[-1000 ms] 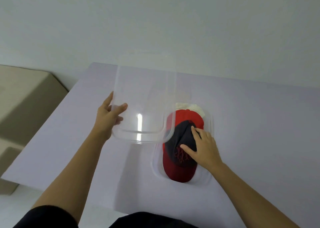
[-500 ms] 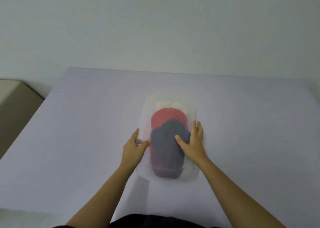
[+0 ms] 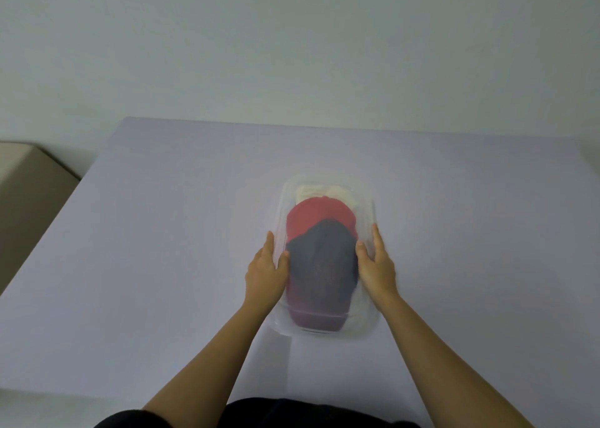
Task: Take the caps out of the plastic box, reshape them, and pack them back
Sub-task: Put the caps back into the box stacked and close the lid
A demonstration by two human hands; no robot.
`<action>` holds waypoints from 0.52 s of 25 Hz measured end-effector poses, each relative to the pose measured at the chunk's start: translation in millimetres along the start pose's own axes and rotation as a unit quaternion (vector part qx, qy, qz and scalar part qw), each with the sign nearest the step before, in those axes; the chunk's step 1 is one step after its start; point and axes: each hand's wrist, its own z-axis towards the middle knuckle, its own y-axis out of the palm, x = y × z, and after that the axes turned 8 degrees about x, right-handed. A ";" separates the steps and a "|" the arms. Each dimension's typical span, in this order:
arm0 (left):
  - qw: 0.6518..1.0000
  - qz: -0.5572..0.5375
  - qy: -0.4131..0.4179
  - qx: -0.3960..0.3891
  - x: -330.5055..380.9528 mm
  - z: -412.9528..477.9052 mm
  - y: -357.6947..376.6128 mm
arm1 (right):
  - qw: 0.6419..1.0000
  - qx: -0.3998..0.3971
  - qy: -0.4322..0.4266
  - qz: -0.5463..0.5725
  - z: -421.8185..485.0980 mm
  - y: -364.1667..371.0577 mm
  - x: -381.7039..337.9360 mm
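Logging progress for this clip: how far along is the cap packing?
Done: the dark grey cap, red cap and cream cap lie stacked inside the clear plastic box, seen through its clear cover. In hand: the left hand and right hand press on the box's two long sides. Left: confirming the cover is seated; whether it has latched cannot be told.

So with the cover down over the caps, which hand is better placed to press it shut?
Neither clearly: the left hand and right hand flank the clear plastic box symmetrically. Right has a slight edge, with its thumb further over the top above the dark cap.
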 end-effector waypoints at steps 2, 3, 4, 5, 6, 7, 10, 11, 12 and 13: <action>1.000 0.003 -0.002 0.005 1.0 -0.8 1.1 | 1.000 0.000 0.001 -0.009 1.1 -0.9 2.2; 1.000 0.000 -0.001 0.007 0.7 -1.2 1.2 | 1.000 0.003 -0.003 -0.009 1.3 -0.3 3.6; 1.000 -0.003 -0.001 0.008 -0.3 -1.6 1.6 | 1.000 0.005 -0.007 -0.003 1.1 0.3 5.5; 1.000 -0.005 0.001 0.009 -1.3 -2.5 1.8 | 1.000 0.006 -0.011 0.004 0.4 0.4 7.7; 1.000 -0.008 0.004 0.011 -1.9 -3.4 1.9 | 1.000 0.006 -0.012 0.012 -0.5 0.2 9.1; 1.000 -0.010 0.005 0.015 -2.2 -3.0 2.2 | 1.000 0.006 -0.012 0.018 -0.3 0.2 10.1; 1.000 0.010 0.001 0.029 1.0 -3.2 4.4 | 1.000 0.019 -0.015 0.013 0.5 2.1 9.8; 0.999 0.025 0.002 0.032 2.5 -4.2 6.4 | 1.000 0.025 -0.015 0.010 0.6 3.1 9.0; 0.999 0.039 0.003 0.034 3.7 -4.8 8.5 | 0.999 0.030 -0.013 0.007 1.0 4.6 8.5; 0.998 0.051 0.004 0.040 4.5 -5.8 10.3 | 0.999 0.036 -0.014 -0.001 1.1 6.4 9.2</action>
